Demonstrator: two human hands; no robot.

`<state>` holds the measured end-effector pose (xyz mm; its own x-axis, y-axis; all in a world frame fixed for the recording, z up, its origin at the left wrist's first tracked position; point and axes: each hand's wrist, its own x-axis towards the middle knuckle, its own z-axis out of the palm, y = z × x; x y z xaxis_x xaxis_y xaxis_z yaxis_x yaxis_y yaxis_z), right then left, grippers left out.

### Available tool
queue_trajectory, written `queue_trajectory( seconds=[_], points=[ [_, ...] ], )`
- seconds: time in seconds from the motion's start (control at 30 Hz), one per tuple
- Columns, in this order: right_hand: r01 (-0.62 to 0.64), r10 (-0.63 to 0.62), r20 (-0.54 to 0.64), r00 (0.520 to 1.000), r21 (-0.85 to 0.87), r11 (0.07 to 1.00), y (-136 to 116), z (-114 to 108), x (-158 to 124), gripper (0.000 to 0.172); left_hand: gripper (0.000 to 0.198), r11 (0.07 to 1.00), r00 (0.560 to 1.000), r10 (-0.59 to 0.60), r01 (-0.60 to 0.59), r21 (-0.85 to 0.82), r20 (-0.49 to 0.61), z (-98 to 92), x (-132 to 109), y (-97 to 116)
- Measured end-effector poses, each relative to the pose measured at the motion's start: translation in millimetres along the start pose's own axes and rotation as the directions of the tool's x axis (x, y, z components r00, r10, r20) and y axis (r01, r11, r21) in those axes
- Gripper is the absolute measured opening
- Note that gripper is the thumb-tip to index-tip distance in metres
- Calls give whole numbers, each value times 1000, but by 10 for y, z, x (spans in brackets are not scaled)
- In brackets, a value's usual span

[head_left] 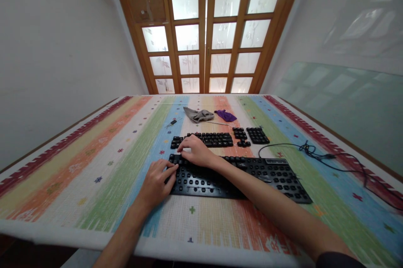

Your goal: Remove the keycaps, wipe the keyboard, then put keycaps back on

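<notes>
A black keyboard base (208, 186) lies on the striped cloth, with most of its keycaps off and its stems bare. My left hand (159, 180) rests at its left edge, fingers bent and fingertips on the upper left corner. Reaching across the keyboard, my right hand (195, 150) is bent over the same corner, its fingertips by the left end of the loose keycaps (217, 139). Whatever its fingers hold, if anything, is too small to make out. More keycaps (258, 135) stand in blocks behind the base's right part. A few caps remain along the base's top row.
Behind the keycaps lie a grey cloth (198, 115), a purple cloth (226, 115), a thin rod (218, 123) and a small black object (173, 122). The keyboard's cable (317, 154) coils to the right. Beyond the table (110, 192) are wooden glazed doors.
</notes>
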<state>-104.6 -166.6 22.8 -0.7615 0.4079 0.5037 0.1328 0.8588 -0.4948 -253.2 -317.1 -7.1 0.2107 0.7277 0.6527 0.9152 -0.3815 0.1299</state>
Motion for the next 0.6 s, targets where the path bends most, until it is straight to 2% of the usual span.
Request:
queue_trajectory(
  seconds=[0.23, 0.4, 0.6],
  points=[
    [69, -70, 48, 996, 34, 997, -258, -49, -282, 13, 21, 999, 999, 4, -6, 47, 38, 5, 11, 3],
    [115, -110, 99, 989, -50, 992, -255, 9, -390, 16, 24, 995, 998, 25, -30, 93, 58, 4, 0, 0],
    [146, -137, 77, 988, -121, 982, -250, 50, -427, 16, 21, 996, 998, 12, -18, 93, 56, 15, -5, 8]
  ],
)
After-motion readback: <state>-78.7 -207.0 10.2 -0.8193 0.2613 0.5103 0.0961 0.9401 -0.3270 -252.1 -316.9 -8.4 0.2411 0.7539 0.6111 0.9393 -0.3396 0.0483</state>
